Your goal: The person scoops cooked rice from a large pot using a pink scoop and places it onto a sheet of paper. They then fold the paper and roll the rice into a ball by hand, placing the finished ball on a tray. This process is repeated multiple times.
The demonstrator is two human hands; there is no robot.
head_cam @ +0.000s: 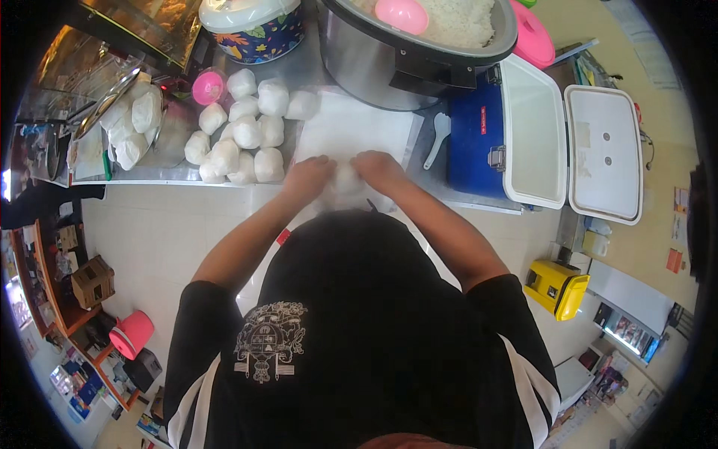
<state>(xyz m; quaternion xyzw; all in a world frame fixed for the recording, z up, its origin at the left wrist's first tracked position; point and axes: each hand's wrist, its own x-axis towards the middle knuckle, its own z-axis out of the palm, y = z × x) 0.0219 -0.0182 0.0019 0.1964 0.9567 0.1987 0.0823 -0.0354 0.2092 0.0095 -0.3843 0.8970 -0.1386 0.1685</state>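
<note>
At the counter's front edge my left hand [308,177] and my right hand [380,171] pinch the two sides of a thin white wrapping sheet, with a rounded white bundle [348,178] between them. White sheets [353,126] lie flat just behind my hands. To the left sit several wrapped white bundles [247,132], seemingly rice, with a pink bowl [208,87] behind them. A large cooker [370,67] of white rice [457,22] stands behind the sheets, a pink scoop [401,15] resting in the rice. A white rice paddle [437,140] lies right of the sheets.
An open blue cooler box [477,146] stands on the right, its white lid [606,154] swung outward. At the left, a metal pot [174,134] holds more wrapped bundles. A patterned container [261,36] stands at the back. A yellow bin [555,289] is on the floor at right.
</note>
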